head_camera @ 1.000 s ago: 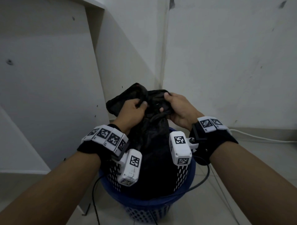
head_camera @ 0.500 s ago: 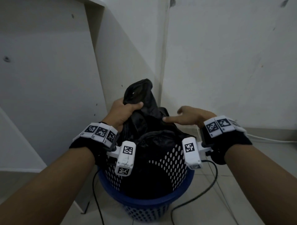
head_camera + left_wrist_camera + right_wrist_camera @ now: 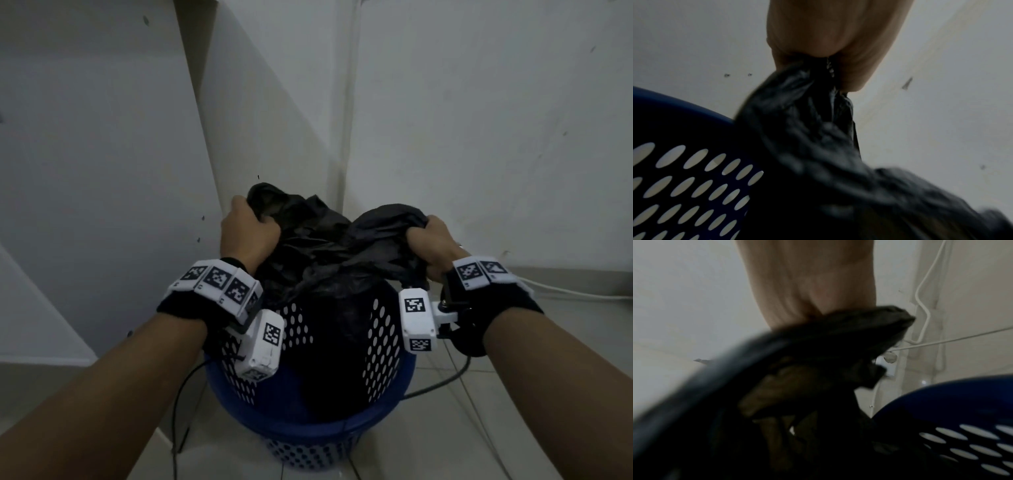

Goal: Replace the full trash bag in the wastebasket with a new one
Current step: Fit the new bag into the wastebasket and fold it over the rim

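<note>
A full black trash bag (image 3: 329,260) sits in a blue perforated wastebasket (image 3: 308,435) on the floor in a wall corner. My left hand (image 3: 248,233) grips the bag's gathered top at its left side, my right hand (image 3: 428,240) grips a bunch of it at the right. The plastic is pulled apart between them above the basket. In the left wrist view the left hand (image 3: 828,48) clenches twisted black plastic (image 3: 807,113) beside the basket wall (image 3: 694,178). In the right wrist view the bag (image 3: 797,369) spills from the right hand (image 3: 807,288) over the basket rim (image 3: 941,394).
White walls close in behind and to the left of the basket. A white cable (image 3: 565,291) runs along the skirting at the right, and black sensor cables (image 3: 442,383) trail over the tiled floor (image 3: 479,428) beside the basket.
Both hands held the bag's top together a second ago. The right hand then let go and pointed at it; now it grips the right side, and the hands have spread apart.
</note>
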The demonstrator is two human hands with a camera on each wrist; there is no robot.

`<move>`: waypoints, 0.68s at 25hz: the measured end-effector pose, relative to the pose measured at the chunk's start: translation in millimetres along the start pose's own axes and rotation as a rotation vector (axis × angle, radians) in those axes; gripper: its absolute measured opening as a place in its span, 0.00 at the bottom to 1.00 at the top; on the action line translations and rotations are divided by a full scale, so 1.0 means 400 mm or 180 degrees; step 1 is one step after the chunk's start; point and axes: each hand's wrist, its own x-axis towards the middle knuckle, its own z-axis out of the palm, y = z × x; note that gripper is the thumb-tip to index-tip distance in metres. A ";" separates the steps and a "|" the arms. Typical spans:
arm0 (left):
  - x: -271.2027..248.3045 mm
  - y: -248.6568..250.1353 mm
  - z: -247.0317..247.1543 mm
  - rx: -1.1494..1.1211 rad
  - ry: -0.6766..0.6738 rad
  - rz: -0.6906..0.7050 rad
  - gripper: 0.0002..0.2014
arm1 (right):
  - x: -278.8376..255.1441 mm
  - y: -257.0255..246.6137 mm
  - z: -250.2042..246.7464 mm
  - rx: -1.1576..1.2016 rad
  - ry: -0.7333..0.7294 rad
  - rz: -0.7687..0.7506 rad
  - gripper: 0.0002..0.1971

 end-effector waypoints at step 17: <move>0.012 -0.123 -0.022 0.1512 -0.0880 -0.0063 0.40 | -0.060 0.000 0.031 -0.1486 0.0097 -0.0712 0.19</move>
